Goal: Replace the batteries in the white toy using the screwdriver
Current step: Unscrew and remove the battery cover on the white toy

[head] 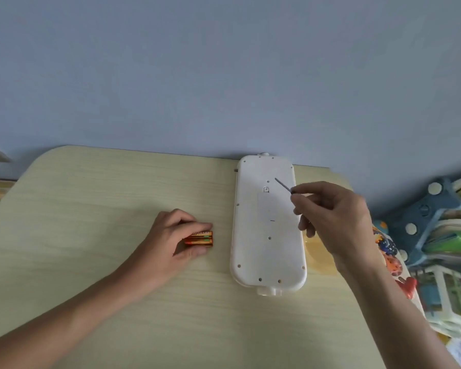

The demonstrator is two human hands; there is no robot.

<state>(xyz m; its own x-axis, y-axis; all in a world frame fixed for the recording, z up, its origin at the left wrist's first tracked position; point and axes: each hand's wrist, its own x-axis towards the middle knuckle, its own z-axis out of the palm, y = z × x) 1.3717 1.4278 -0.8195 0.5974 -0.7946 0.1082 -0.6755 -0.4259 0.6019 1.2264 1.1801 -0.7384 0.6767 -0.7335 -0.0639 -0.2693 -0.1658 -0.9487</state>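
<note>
The white toy point(268, 235) lies face down on the pale wooden table point(91, 209), long side pointing away from me, its battery cover closed. My right hand point(333, 217) hovers over the toy's right side and pinches a thin screwdriver point(282, 185), whose tip points up-left near the small latch at the cover's top. Left of the toy, my left hand point(171, 238) rests on the table, its fingers closed around a pack of orange batteries point(199, 238).
A yellow object point(320, 257) peeks out from under the toy's right edge. Off the table's right side stand a blue toy and shelves of colourful books and toys point(442, 235). A grey-blue wall rises behind the table's far edge.
</note>
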